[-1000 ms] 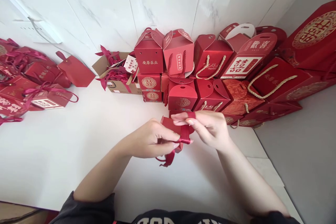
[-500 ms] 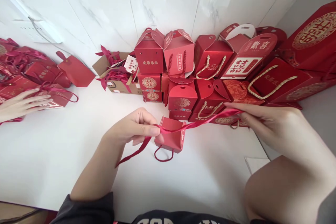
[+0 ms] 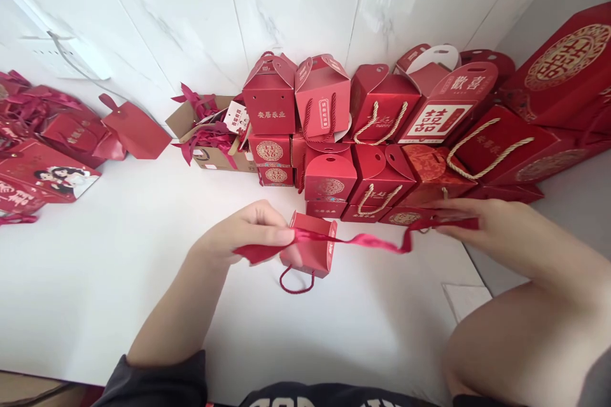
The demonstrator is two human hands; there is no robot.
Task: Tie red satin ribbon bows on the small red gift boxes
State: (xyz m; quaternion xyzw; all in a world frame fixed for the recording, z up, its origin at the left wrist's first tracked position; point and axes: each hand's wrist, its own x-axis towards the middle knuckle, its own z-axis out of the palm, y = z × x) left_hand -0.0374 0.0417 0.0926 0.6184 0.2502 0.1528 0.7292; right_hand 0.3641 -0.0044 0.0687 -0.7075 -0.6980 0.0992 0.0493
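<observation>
A dark red ribbon (image 3: 356,240) stretches through the air between my two hands, slightly twisted. My left hand (image 3: 260,232) pinches it between thumb and fingers, and a short tail sticks out on the near side. Toward the other end, my right hand (image 3: 470,219) has its fingers closed on the ribbon, a little blurred. Beneath the ribbon a small red gift box (image 3: 315,261) stands on the white table, its dark red cord handle (image 3: 296,289) looping toward me. My left hand partly covers this box.
Stacked red gift boxes (image 3: 329,181) line the tiled wall, some with gold rope handles. An open cardboard box (image 3: 224,159) holds ribbons and tags. More red boxes (image 3: 67,175) lie at the left. A white square (image 3: 465,301) lies near the table's right edge.
The ribbon has slackened and shifted; the tail at my left hand is shorter. My right hand moved slightly right. Another person's hand at the left has gone, along with the box under it.
</observation>
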